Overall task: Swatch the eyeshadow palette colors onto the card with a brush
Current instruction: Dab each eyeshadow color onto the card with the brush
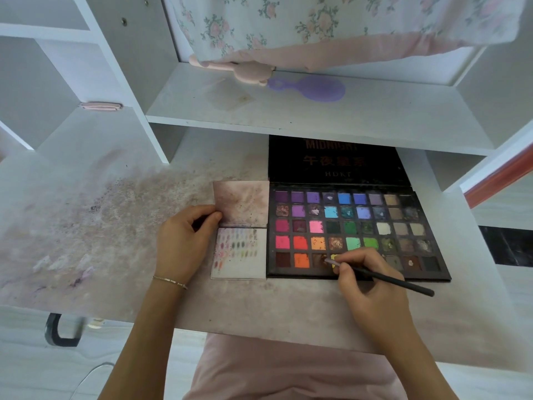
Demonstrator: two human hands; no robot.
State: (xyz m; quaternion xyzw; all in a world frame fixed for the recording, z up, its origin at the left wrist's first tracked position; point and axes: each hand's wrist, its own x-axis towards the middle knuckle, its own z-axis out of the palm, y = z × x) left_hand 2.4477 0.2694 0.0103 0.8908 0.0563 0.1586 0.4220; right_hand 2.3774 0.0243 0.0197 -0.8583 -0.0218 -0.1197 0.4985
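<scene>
An open black eyeshadow palette [357,232] with several rows of coloured pans lies on the desk, its lid [331,160] folded back. To its left lies a folded white card [240,252] carrying several rows of small colour swatches, its upper flap [242,202] smudged pink. My left hand [184,241] rests on the card's left edge, thumb and fingers pinching the flap's corner. My right hand [366,272] grips a thin dark brush [386,278]. Its tip touches the bottom row of pans near a yellow pan [334,257].
The white desk top [101,226] is stained with pink and dark powder left of the card. A shelf [288,111] above the palette holds a purple hand mirror [314,88] and a pink object [245,72]. White cubby shelves stand at the left.
</scene>
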